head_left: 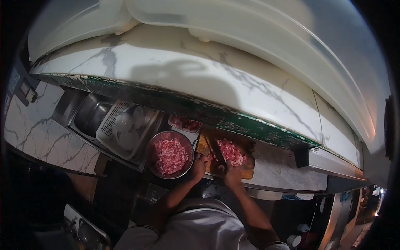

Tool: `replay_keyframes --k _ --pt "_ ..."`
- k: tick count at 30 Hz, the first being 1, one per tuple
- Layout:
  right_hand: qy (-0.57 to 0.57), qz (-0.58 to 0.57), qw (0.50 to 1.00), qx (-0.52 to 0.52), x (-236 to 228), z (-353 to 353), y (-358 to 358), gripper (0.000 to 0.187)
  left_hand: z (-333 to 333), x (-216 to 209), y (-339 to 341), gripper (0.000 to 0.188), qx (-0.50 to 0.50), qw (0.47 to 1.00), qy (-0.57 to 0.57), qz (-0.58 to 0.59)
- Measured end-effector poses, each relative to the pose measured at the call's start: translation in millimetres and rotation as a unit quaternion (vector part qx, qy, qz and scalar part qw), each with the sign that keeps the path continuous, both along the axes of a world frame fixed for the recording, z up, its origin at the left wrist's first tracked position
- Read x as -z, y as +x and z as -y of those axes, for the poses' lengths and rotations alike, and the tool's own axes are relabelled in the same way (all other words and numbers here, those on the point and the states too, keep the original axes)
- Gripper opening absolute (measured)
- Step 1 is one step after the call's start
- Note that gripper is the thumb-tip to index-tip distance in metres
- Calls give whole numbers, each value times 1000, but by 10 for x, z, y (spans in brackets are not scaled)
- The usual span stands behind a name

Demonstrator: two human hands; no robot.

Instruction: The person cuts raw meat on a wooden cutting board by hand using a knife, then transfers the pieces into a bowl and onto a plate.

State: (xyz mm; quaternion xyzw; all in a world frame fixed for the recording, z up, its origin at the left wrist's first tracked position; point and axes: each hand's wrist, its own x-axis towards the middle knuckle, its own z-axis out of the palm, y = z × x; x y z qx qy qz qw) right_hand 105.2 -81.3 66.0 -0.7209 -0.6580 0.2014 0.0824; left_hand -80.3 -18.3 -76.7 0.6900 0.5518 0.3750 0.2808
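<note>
My right hand (232, 174) is wrapped round the handle of a knife (215, 146), whose wide dark blade slants away to the far left over a wooden cutting board (247, 171). Chopped pink meat (231, 153) lies heaped on the board, to the right of the blade. By the board's left edge, my left hand (199, 167) has its fingers curled in; what they hold, if anything, is hidden. Just left of that hand stands a round metal bowl (168, 176) filled with chopped meat (171, 156).
Behind the bowl sits a white tray (192, 130) of darker red meat. A perforated white basket (106, 121) with pale rounded items stands at the left, beside a metal sink (92, 111). A marble-patterned shelf (166, 54) with a green edge overhangs the far side.
</note>
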Motion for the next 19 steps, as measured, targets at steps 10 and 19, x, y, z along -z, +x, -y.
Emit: replay_keyframes --k 10,19 --pt "26 5 999 23 364 -108 -39 50 -117 399 -26 31 -10 999 -39 36" --pt "-118 40 990 68 271 -162 135 69 -10 -18 1 43 32 997 -37 -64"
